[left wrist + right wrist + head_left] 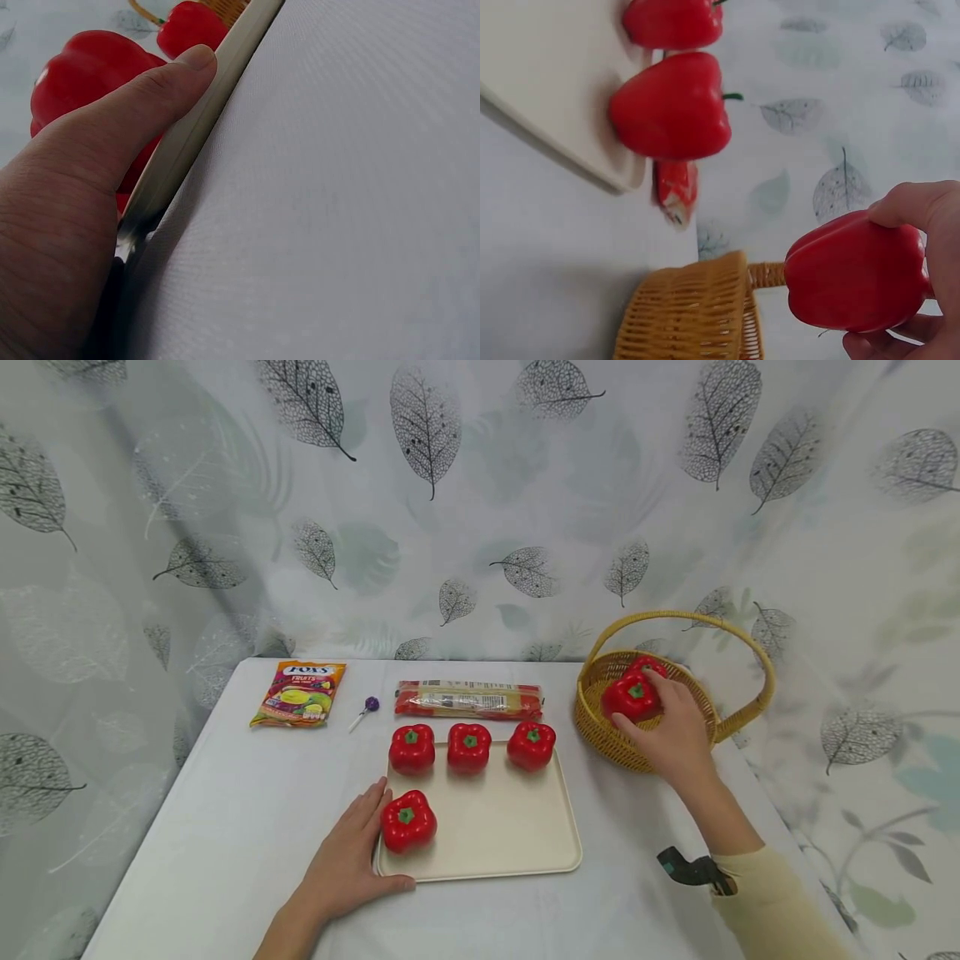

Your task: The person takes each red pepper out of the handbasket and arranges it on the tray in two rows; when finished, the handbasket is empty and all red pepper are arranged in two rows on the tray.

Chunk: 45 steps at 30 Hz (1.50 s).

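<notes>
My right hand [678,731] grips a red bell pepper [859,274] over the wicker basket [686,307], with the thumb on one side and the fingers on the other. Another red bell pepper [649,665] shows inside the basket, partly hidden behind the held one. My left hand [348,856] rests at the near left corner of a cream tray [502,827], fingers along its left side and thumb [172,86] at its front edge. Beside those fingers a red bell pepper [408,822] sits on the tray. Three more red peppers [468,749] stand along its back edge.
Behind the tray lies a long clear packet with red ends [468,700]. A purple lollipop [371,703] and a bag of Fox's fruit sweets [300,695] are at the back left. The basket's tall handle [678,617] arches up at the right. A leaf-patterned curtain [465,527] hangs behind the table.
</notes>
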### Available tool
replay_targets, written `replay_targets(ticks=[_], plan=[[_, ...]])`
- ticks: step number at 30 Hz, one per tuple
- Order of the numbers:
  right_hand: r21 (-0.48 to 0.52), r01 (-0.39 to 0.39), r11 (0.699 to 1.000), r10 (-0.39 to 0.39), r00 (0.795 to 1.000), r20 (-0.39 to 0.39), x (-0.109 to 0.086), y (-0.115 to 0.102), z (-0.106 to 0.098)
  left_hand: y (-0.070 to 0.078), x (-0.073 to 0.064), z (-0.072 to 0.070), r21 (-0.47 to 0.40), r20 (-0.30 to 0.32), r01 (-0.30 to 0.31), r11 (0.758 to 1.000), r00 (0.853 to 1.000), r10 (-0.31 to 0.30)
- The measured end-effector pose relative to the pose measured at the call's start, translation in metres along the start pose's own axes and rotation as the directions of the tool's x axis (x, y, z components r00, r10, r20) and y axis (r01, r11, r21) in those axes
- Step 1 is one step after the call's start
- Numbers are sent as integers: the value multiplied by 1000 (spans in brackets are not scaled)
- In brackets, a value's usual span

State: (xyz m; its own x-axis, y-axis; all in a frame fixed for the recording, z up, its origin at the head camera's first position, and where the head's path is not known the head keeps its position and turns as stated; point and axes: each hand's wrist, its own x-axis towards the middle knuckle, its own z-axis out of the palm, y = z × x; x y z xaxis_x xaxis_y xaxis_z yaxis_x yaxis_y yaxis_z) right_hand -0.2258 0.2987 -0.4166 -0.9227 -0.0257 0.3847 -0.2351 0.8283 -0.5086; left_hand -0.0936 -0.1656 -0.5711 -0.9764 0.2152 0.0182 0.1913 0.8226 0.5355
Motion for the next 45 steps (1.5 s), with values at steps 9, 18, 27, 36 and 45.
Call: replay_targets(ticks=[9, 18, 27, 36, 45], plan=[[34, 55, 998, -56, 998, 31, -12, -24, 3, 0, -1, -1, 12, -10, -8, 1000, 1000, 8], [92, 98, 991, -104, 993, 56, -20, -44, 0, 0, -1, 0, 6, -4, -2, 1000, 1000, 2], [143, 161, 976, -174, 982, 78, -29, -63, 1, 0, -1, -1, 5, -2, 1, 1000, 1000, -1], [155, 200, 967, -218, 969, 112, -36, -74, 12, 1, -1, -1, 8, -7, -3, 1000, 1000, 3], [186, 205, 961, -239, 953, 185, -42, -88, 22, 1, -1, -2, 2, -6, -2, 1000, 1000, 2]])
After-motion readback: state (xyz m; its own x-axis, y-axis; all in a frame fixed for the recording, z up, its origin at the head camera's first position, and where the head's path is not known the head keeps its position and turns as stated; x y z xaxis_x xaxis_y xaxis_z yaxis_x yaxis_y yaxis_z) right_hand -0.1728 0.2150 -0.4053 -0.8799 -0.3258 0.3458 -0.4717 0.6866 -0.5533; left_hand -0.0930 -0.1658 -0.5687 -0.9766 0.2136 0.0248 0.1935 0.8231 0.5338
